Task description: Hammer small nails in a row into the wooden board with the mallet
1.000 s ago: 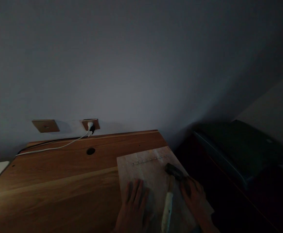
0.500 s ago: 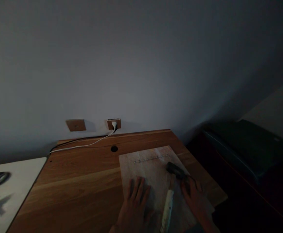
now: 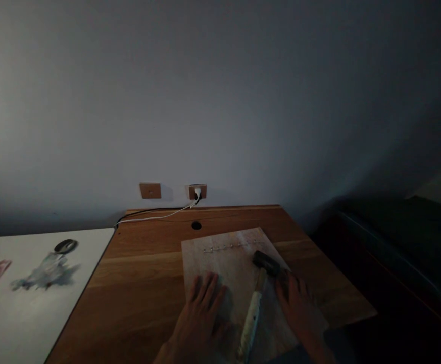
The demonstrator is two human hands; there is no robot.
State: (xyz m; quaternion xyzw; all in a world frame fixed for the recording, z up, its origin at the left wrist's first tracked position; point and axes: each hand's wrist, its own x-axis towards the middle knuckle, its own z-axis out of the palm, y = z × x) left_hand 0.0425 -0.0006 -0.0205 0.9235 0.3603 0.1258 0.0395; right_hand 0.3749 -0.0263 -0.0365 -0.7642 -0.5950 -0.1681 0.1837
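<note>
A pale wooden board [image 3: 228,258] lies on a brown wooden desk [image 3: 144,273]. A row of small nails [image 3: 230,246] runs along its far edge. A hammer [image 3: 256,298] with a dark head and pale handle lies on the board between my hands. My left hand [image 3: 201,316] rests flat on the board, fingers spread, just left of the handle. To the right of the hammer my right hand [image 3: 299,308] lies flat on the board, fingers stretched toward the hammer head. Neither hand holds anything.
The room is dim. A white surface [image 3: 34,298] with a dark round object and blurred items adjoins the desk on the left. Two wall plates sit behind the desk; a white cable [image 3: 155,217] plugs into one [image 3: 197,192]. A cable hole [image 3: 196,225] is near the desk's back edge. Dark furniture [image 3: 402,253] stands right.
The view has swung left, so the desk and board sit further right in frame and the white surface has come into sight. Both hands stay flat on the board beside the hammer.
</note>
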